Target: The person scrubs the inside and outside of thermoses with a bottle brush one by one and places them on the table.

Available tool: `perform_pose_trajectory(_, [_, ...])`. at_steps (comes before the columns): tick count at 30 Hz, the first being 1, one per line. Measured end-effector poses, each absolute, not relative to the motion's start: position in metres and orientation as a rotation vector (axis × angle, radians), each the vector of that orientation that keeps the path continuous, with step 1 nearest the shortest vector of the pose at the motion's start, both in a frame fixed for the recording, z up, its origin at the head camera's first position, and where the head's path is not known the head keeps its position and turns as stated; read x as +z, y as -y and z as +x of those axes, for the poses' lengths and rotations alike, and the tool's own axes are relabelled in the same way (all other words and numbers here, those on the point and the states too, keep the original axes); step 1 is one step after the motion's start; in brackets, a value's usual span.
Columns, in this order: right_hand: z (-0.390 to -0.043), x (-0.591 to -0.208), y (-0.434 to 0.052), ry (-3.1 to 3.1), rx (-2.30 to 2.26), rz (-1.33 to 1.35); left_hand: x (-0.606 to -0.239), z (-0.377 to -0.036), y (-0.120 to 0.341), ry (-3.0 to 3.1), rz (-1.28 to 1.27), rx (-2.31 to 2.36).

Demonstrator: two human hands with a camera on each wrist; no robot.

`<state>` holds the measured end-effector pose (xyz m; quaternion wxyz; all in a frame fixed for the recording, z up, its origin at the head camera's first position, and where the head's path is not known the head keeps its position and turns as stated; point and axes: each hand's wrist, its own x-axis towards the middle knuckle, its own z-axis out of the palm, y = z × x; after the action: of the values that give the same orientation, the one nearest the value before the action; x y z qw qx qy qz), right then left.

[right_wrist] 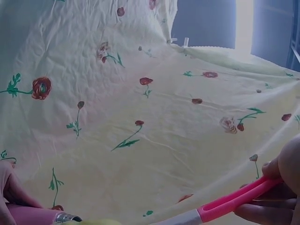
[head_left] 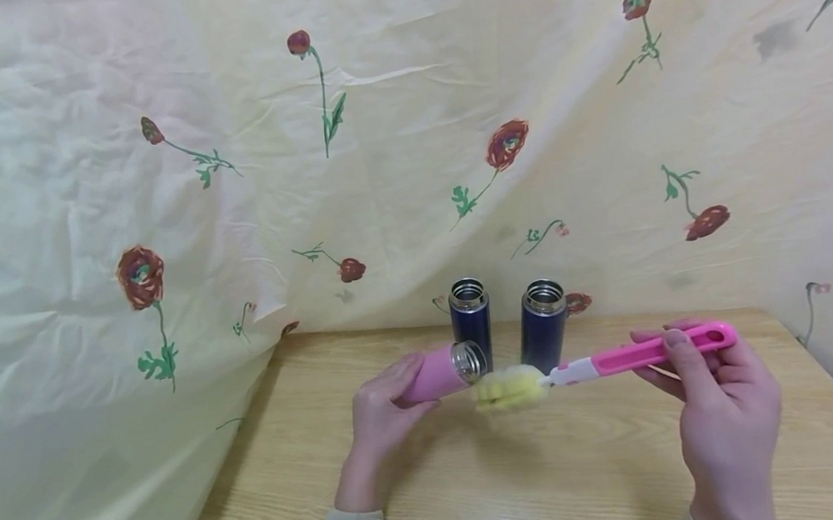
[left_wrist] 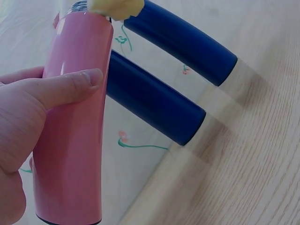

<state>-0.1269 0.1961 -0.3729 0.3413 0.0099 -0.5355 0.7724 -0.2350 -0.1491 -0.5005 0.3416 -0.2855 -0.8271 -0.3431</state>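
My left hand grips a pink bottle round its body, tilted so its open metal mouth points right. In the left wrist view the thumb lies across the front of the pink bottle. My right hand holds a bottle brush by its pink handle, thumb on top. The yellow sponge head is just outside the bottle's mouth; whether they touch I cannot tell. In the right wrist view the brush handle runs from the fingers down toward the pink bottle.
Two dark blue bottles without lids, the left one and the right one, stand upright at the back of the wooden table. A flower-print cloth hangs behind and along the left side.
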Motion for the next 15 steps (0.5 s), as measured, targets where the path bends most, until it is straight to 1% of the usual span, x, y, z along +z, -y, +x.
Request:
perform_pose_trajectory(8, [-0.1257, -0.3697, -0.1973, 1.336, 2.075, -0.007, -0.497, -0.2388, 0.1475, 2.136, -0.796, -0.858])
perform_pose_trajectory(15, [-0.1261, -0.3719, -0.1978, 1.315, 2.089, -0.034, -0.4983, -0.2349, 0.1473, 2.149, -0.788, -0.863])
